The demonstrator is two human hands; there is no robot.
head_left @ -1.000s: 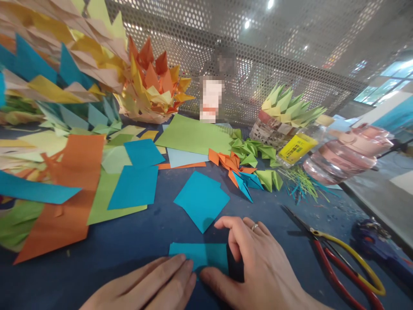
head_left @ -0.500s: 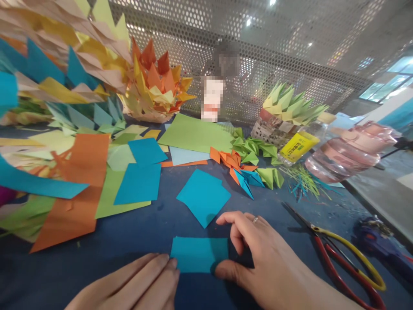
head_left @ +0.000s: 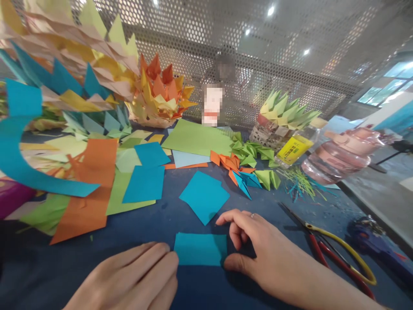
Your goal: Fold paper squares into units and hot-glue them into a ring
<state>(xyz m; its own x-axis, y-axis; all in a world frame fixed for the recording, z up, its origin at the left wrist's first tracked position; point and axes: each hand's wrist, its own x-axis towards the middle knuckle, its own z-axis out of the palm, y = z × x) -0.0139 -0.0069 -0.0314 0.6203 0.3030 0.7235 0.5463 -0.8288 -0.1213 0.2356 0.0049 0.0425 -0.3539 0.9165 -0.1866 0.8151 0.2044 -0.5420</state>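
Note:
A folded blue paper rectangle [head_left: 200, 249] lies flat in front of me on the dark table. Bent and pressed together, the fingers of my left hand [head_left: 138, 275] meet its left edge; the thumb there is hidden. My right hand [head_left: 254, 249] curves over the right end, thumb tip against the lower right corner, index finger raised apart from it. Just beyond lie blue paper squares [head_left: 204, 196], overlapping at an angle. To the right rest scissors [head_left: 311, 227] with red and yellow handles, their blades slightly apart.
Orange paper [head_left: 93, 172], green sheets and more blue squares [head_left: 145, 184] cover the left. Folded paper pieces [head_left: 240, 172], a yellow-labelled bottle [head_left: 295, 148] and a pink bottle [head_left: 345, 155] stand farther back. A glue gun [head_left: 377, 241] lies far right. Large folded-paper models [head_left: 161, 94] rise behind.
My left fingertips have slid slightly off the paper's left end to its edge. The right hand keeps its curved pose at the other end. The whole view has shifted a little.

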